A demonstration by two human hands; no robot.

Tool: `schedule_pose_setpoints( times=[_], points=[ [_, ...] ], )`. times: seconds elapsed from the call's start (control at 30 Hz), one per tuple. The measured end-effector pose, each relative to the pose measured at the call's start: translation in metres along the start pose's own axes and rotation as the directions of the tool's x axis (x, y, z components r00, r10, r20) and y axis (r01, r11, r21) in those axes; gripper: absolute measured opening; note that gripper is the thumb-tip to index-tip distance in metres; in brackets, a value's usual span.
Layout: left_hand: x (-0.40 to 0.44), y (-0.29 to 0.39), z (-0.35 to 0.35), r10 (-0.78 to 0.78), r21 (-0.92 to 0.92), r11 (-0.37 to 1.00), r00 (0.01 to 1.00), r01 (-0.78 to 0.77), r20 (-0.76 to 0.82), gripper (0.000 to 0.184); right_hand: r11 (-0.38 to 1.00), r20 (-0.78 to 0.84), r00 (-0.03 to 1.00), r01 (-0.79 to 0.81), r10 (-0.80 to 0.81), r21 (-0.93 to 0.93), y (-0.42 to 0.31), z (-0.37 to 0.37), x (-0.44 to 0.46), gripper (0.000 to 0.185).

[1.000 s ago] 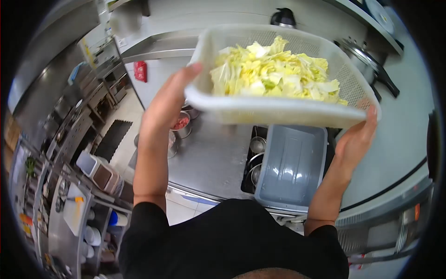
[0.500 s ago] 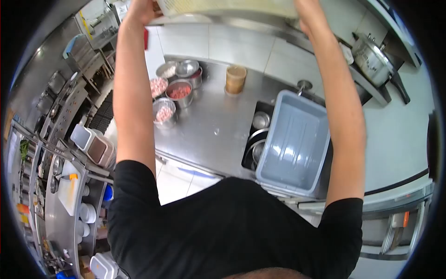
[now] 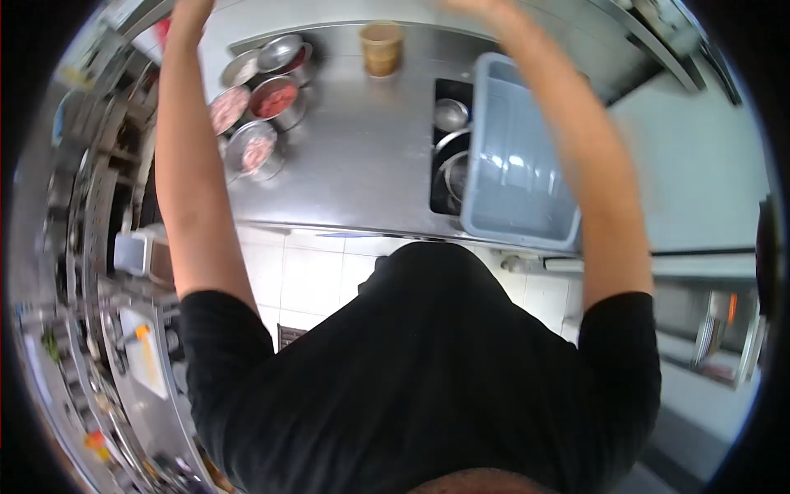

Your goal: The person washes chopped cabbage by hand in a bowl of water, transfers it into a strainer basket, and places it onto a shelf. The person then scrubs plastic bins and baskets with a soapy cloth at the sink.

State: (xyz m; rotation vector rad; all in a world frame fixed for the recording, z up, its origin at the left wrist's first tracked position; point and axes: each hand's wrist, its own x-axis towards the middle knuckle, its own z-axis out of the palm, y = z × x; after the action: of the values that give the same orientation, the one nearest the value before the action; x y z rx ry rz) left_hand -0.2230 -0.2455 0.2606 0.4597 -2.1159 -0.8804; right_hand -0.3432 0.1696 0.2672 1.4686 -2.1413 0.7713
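Both my arms reach up past the top edge of the head view. My left hand [image 3: 194, 10] is cut off at the edge, so its fingers are hidden. Likewise, my right hand [image 3: 477, 6] is blurred and mostly out of the picture. Whatever either hand may hold lies outside the frame. Below and right of my left hand, steel pots hold chopped pinkish meat [image 3: 257, 151] and redder meat [image 3: 275, 100]. A brown-filled tub [image 3: 381, 49] stands at the back of the steel counter [image 3: 354, 156], between my arms.
A grey-blue plastic bin [image 3: 514, 202] sits over the sink opening, beside steel bowls [image 3: 450, 115] in the sink. At left are a shelf with a white cutting board [image 3: 141, 352] and a light-coloured container [image 3: 136, 253]. A white surface [image 3: 691, 173] lies to the right.
The pale, perforated tray that was between my hands at the top has left the view. My hands have moved higher, nearly out of frame, and the camera view has shifted.
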Motion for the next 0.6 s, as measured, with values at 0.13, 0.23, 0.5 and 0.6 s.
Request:
schedule_pose_setpoints(
  times=[0.13,0.23,0.5,0.6],
  points=[
    [-0.207,-0.070,0.067,0.046,0.004,0.999,0.999,-0.047,0.026,0.052,0.983,-0.080,0.983,-0.171,0.166,-0.063,0.019,0.021,-0.211,0.050],
    [-0.446,-0.200,0.119,-0.456,-0.259,0.736,0.741,0.625,0.492,0.050,0.380,-0.206,0.398,-0.917,0.894,-0.125,0.109,0.060,-0.474,0.063],
    [-0.528,-0.059,0.206,-0.531,-0.058,0.515,0.371,0.855,0.762,0.046,-0.629,0.487,-0.398,-0.488,0.778,0.606,-0.013,0.031,-0.647,0.074],
    [-0.484,-0.048,0.257,-0.399,-0.001,0.633,0.328,0.774,0.856,0.051,-0.588,0.558,-0.185,-0.239,0.809,0.772,-0.002,0.091,-0.628,0.067]
  ],
)
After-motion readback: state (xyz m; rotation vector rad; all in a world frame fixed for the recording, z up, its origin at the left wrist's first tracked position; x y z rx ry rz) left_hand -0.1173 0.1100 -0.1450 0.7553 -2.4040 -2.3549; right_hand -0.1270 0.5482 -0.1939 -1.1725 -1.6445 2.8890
